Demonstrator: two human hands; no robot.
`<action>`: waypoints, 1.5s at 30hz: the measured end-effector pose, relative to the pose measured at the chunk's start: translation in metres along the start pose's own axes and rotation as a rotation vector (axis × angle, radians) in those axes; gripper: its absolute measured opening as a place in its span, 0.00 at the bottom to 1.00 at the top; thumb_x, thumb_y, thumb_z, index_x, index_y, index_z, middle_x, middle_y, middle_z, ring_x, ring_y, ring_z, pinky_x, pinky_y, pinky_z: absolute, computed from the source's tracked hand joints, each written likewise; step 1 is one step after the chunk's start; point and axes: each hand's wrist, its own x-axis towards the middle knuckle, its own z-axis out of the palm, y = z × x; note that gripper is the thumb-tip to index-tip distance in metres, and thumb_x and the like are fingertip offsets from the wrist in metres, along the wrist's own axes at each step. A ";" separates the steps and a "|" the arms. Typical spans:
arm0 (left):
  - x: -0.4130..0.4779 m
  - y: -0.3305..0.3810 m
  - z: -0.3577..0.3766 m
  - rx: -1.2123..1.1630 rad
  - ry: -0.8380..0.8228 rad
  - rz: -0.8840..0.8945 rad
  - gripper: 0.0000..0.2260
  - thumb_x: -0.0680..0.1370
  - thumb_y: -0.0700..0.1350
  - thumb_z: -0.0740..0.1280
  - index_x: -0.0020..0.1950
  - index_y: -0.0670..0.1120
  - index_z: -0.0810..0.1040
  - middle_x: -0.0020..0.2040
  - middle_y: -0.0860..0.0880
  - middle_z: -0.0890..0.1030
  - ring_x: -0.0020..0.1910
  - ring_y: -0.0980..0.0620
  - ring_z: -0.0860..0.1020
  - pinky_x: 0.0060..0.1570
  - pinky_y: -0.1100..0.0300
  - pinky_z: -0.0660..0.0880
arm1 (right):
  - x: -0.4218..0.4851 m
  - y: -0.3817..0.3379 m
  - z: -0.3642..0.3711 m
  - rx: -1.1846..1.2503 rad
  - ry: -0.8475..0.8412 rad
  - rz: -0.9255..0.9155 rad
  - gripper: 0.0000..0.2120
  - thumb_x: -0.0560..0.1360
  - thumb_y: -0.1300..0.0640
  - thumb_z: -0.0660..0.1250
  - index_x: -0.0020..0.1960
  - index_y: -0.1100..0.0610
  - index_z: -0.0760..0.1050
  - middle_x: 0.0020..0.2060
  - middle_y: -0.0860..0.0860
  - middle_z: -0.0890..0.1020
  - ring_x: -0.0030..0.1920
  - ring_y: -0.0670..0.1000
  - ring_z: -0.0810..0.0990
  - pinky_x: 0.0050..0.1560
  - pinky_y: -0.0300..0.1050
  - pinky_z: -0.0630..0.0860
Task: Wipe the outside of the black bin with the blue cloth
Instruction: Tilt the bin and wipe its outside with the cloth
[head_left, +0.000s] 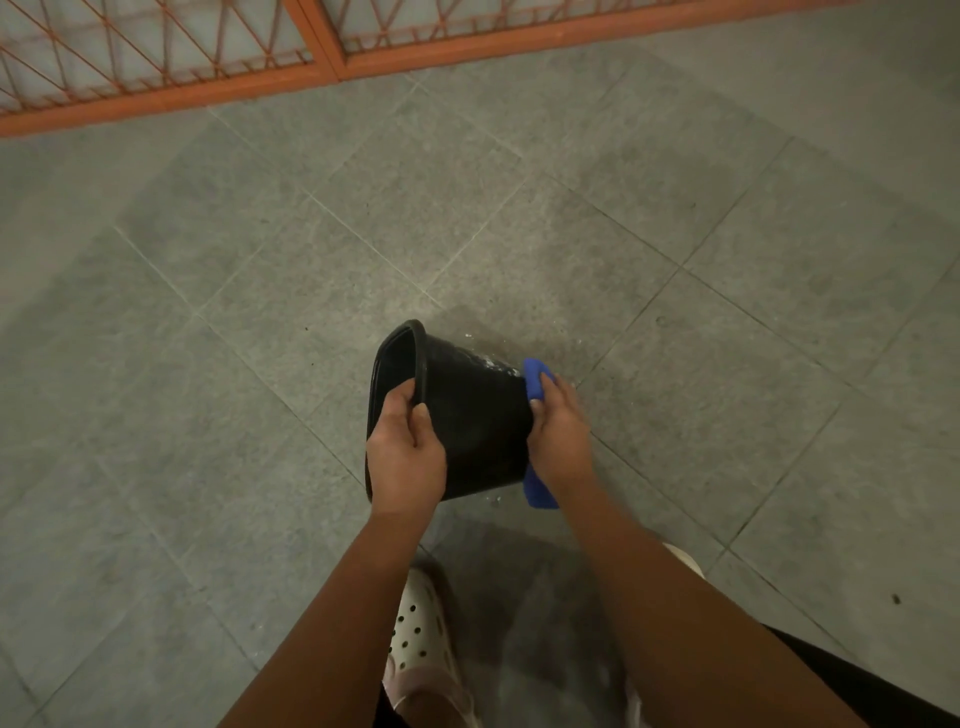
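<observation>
The black bin (478, 415) is tipped on its side above the tiled floor, its open mouth facing left and its base to the right. My left hand (405, 452) grips the bin's rim, thumb on the outside wall and fingers curled inside. My right hand (561, 431) presses the blue cloth (535, 379) flat against the bin's base end; the cloth shows above and below the hand. White suds or smears lie on the bin's upper wall near the base.
Grey floor tiles (260, 312) spread all around, with a wet patch under the bin. An orange metal gate (322, 57) runs along the top. My foot in a white perforated clog (421, 639) stands just below the bin.
</observation>
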 end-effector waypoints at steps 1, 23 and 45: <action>0.000 0.001 0.000 0.003 -0.003 0.003 0.14 0.82 0.41 0.57 0.67 0.50 0.72 0.53 0.53 0.77 0.51 0.57 0.75 0.55 0.59 0.73 | -0.001 0.000 0.001 -0.008 0.004 0.055 0.21 0.80 0.58 0.53 0.73 0.55 0.59 0.73 0.54 0.61 0.73 0.54 0.58 0.74 0.52 0.55; 0.008 0.000 -0.004 0.003 -0.068 0.007 0.16 0.82 0.42 0.56 0.69 0.50 0.70 0.55 0.53 0.76 0.55 0.55 0.74 0.59 0.59 0.71 | -0.022 -0.001 0.012 -0.236 0.125 -0.032 0.28 0.74 0.65 0.59 0.73 0.57 0.58 0.68 0.60 0.64 0.68 0.58 0.63 0.69 0.51 0.62; 0.018 0.002 -0.012 0.066 -0.074 -0.065 0.16 0.83 0.43 0.52 0.71 0.48 0.68 0.52 0.50 0.75 0.50 0.52 0.74 0.49 0.61 0.66 | -0.034 0.015 0.008 -0.043 0.111 -0.062 0.20 0.77 0.68 0.58 0.67 0.61 0.68 0.70 0.58 0.68 0.71 0.57 0.63 0.72 0.45 0.56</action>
